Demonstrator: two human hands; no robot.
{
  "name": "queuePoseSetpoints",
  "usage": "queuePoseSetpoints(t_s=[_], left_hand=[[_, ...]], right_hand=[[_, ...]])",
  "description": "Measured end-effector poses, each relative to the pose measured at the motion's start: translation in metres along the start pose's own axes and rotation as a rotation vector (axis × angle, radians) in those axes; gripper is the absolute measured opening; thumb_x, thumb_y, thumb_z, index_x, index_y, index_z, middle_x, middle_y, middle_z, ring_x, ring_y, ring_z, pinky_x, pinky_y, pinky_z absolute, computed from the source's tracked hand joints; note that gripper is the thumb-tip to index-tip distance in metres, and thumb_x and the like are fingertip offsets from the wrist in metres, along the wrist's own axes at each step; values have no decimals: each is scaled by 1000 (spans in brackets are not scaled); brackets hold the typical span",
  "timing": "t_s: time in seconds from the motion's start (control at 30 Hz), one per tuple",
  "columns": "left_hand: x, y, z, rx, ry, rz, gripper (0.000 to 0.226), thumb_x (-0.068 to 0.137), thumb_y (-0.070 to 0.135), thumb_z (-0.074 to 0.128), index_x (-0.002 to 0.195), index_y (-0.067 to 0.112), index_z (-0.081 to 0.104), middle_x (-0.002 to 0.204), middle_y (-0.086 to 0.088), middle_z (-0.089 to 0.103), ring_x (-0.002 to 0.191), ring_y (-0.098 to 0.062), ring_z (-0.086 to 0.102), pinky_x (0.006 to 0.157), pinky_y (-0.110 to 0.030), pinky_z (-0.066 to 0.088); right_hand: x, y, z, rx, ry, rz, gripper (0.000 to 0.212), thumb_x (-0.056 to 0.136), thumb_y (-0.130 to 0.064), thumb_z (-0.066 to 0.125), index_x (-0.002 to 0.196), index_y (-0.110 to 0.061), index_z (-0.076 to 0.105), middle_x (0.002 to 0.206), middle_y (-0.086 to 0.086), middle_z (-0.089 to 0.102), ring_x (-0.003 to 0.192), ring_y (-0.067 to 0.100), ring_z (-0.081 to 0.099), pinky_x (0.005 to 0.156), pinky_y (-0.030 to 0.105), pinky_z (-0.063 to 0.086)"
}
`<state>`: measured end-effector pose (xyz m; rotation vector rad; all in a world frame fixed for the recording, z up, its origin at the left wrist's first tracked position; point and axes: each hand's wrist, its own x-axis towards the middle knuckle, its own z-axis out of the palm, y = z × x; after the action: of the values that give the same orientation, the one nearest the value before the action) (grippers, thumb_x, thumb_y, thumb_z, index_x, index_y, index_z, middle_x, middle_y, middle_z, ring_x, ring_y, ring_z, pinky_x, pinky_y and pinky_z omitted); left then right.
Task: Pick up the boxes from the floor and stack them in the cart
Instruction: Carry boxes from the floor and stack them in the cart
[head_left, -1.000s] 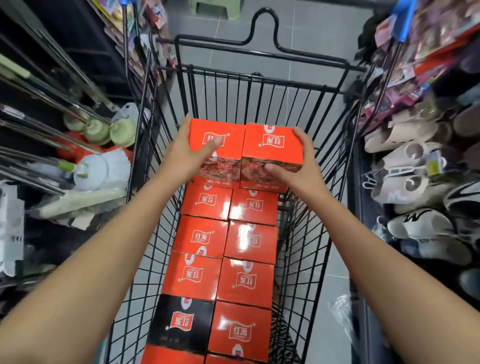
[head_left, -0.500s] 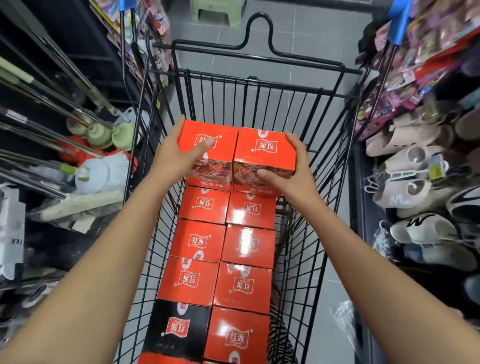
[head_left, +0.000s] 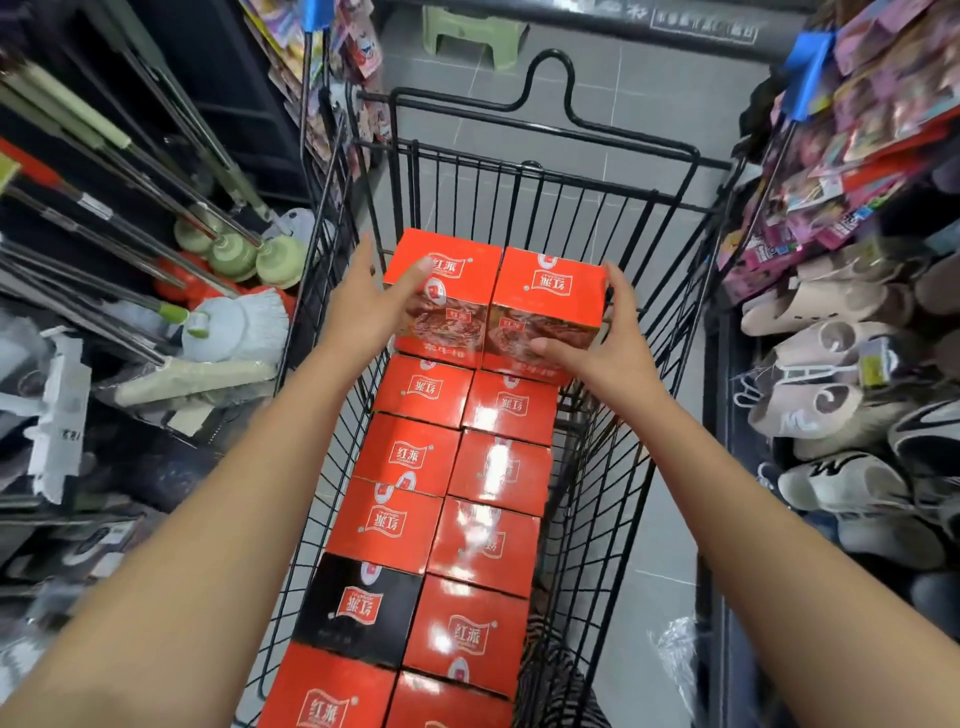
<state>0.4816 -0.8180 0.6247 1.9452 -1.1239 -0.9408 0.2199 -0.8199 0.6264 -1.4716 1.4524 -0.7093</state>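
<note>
Two red boxes, a left one (head_left: 441, 291) and a right one (head_left: 548, 306), sit side by side at the far end of the black wire cart (head_left: 545, 187), on top of a lower layer of boxes. My left hand (head_left: 363, 306) presses the left box's side, thumb on its top. My right hand (head_left: 608, 343) clasps the right box, fingers on its right side, thumb on the front face. The lower layer (head_left: 498, 478) is two rows of red boxes, with one black box (head_left: 363, 608) near me.
The cart fills a narrow aisle. Mops and brushes (head_left: 218, 312) lean on the left. Slippers (head_left: 841, 395) and hanging packets (head_left: 857, 156) crowd the shelves on the right. A green stool (head_left: 472, 36) stands on the grey floor beyond the cart.
The pair of boxes stays at the cart's far end between both hands. My left fingers have lifted and spread along the left box's side.
</note>
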Motion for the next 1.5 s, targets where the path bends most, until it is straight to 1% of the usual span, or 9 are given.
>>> queuePoseSetpoints(t_s=[0.17,0.3,0.5,0.7,0.8,0.9,1.03,1.23,1.5], left_hand=[[-46,-7,-22,61,88,7,95,72,81,54,148,28,30,148,4,44,134,-12,42,112,-41,34],[-109,-20,-41,291,259,53,86,85,69,48,151,17,26,150,-8,39,137,-24,37,112,-42,32],[-242,-66,-81,639,476,-82,82,86,66,32,138,4,45,138,-24,49,126,-40,47,105,-47,39],[-401,-134,-124,766,627,-420,66,85,51,48,131,4,51,128,-26,55,116,-45,51,98,-52,41],[-487,-165,-140,771,736,-590,67,85,53,50,133,7,51,131,-25,53,120,-46,48,100,-53,40],[-576,-195,-144,777,800,-739,67,82,47,66,132,4,52,126,-28,56,117,-48,50,97,-55,42],[-697,-238,-140,696,853,-973,69,79,48,70,129,4,55,128,-27,55,116,-48,52,94,-54,43],[-882,-298,-121,602,931,-1209,71,80,56,39,117,0,62,115,-31,60,103,-51,58,87,-55,48],[-1075,-341,-95,505,1030,-1492,75,82,65,37,123,5,59,118,-27,60,110,-48,56,90,-52,46]], right_hand=[[-37,-22,10,-308,122,-277,83,81,-41,74,148,-20,30,156,8,24,145,22,17,117,34,14],[-72,-40,52,-443,-94,-562,66,88,-43,60,143,-13,40,150,15,33,140,29,25,115,42,14],[-141,-58,131,-727,-512,-754,73,81,-54,44,139,-9,44,141,21,43,127,41,41,105,52,34],[-245,-86,210,-904,-818,-982,72,86,-54,47,144,-13,35,143,19,40,131,38,36,107,50,33],[-311,-96,245,-933,-958,-1085,73,89,-47,56,147,-12,29,149,18,30,135,38,27,109,49,30],[-386,-96,278,-966,-1070,-1179,75,88,-49,57,147,-15,25,151,16,27,137,36,24,110,49,29],[-500,-86,318,-1018,-1192,-1340,72,89,-50,54,146,-14,27,149,15,30,135,36,27,106,49,34],[-698,-56,367,-1050,-1406,-1538,74,91,-51,52,148,-13,26,147,18,31,134,37,29,107,49,33],[-897,-17,395,-1096,-1644,-1708,70,92,-50,51,147,-16,24,145,14,33,131,35,32,101,47,34]])
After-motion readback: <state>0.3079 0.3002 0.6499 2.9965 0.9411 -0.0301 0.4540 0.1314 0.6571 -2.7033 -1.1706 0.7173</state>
